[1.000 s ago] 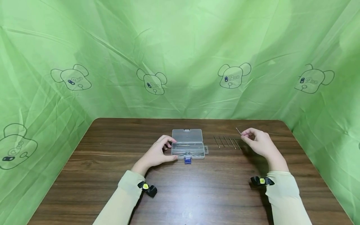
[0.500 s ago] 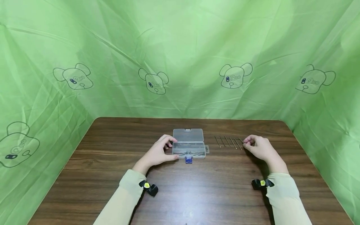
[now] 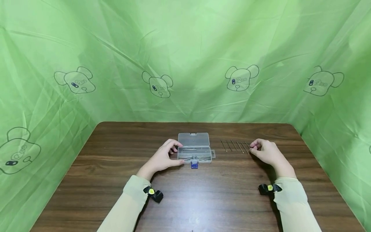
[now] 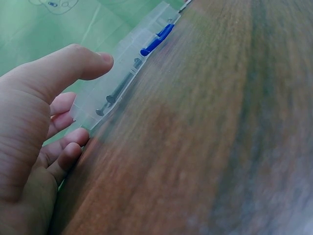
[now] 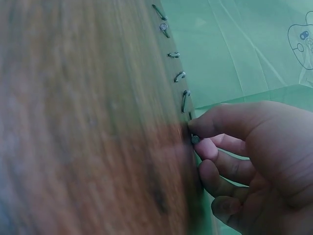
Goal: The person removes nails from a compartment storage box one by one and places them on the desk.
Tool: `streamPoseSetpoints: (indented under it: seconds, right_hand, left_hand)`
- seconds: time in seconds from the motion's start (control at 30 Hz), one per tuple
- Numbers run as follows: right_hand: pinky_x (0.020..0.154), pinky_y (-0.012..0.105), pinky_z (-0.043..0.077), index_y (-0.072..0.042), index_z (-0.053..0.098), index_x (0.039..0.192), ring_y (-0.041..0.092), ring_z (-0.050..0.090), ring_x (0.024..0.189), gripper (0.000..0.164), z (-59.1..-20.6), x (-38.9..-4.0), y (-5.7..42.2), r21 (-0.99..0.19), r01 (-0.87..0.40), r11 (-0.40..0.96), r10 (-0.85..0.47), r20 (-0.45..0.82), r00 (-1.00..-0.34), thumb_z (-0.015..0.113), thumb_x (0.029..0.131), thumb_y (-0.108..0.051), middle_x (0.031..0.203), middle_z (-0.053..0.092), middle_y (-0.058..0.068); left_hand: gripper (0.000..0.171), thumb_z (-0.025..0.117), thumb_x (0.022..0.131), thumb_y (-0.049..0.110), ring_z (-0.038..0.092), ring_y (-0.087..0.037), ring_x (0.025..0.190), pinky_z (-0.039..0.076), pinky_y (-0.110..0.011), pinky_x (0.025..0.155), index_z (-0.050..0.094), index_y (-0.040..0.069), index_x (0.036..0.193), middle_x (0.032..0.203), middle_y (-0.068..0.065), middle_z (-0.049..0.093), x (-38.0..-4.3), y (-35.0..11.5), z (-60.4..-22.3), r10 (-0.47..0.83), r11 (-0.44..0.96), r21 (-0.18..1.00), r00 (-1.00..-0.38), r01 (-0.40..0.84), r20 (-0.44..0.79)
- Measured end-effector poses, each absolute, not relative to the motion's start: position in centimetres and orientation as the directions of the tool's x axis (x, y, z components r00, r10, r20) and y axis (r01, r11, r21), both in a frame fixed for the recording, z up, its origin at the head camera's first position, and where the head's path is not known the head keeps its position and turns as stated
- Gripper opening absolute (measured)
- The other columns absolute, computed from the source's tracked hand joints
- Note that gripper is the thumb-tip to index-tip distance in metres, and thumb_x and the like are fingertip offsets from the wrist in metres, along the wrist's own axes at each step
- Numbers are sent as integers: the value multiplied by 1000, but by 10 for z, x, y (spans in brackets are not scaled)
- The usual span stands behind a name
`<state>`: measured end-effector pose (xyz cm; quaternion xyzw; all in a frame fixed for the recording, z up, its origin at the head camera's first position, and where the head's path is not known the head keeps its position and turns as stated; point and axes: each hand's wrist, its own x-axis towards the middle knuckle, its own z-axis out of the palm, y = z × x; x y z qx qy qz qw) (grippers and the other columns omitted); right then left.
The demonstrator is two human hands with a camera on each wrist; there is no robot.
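An open clear plastic box (image 3: 194,139) with a blue latch (image 3: 194,165) stands on the table, holding several nails (image 4: 117,89). My left hand (image 3: 162,157) grips its left end, thumb at the front and fingers behind. To the right of the box lies a slanted row of nails (image 3: 240,147). At that row's right end, my right hand (image 3: 267,152) pinches one nail (image 5: 195,139) between thumb and fingertips, low at the tabletop. Only the head of this nail shows clearly in the right wrist view; the fingers cover part of its shank.
A dark wood-grain table (image 3: 191,196) carries everything. Green cloth (image 3: 185,58) with printed bear heads hangs behind it and along both sides. The box's lid leans back towards the far edge, and a clear hang tab (image 3: 213,154) juts from its right end.
My right hand has come down towards the table, bringing the pinched nail from above and beyond the row to its right end. The left hand and box have stayed put.
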<state>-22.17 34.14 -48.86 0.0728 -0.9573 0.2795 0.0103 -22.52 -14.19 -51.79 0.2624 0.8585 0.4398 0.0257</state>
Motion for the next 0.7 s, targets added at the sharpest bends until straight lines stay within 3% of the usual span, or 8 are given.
streamPoseSetpoints:
  seconds: [0.7]
  right_hand:
    - [78, 40, 47, -6, 74, 111, 16, 59, 79, 16, -485, -220, 344, -539, -138, 831, -158, 8, -987, 77, 98, -16, 97, 70, 2]
  left_hand:
    - [61, 97, 83, 33, 60, -18, 103, 51, -37, 87, 68, 16, 134, 124, -1, 62, -228, -142, -522, 471, 451, 773, -855, 446, 219]
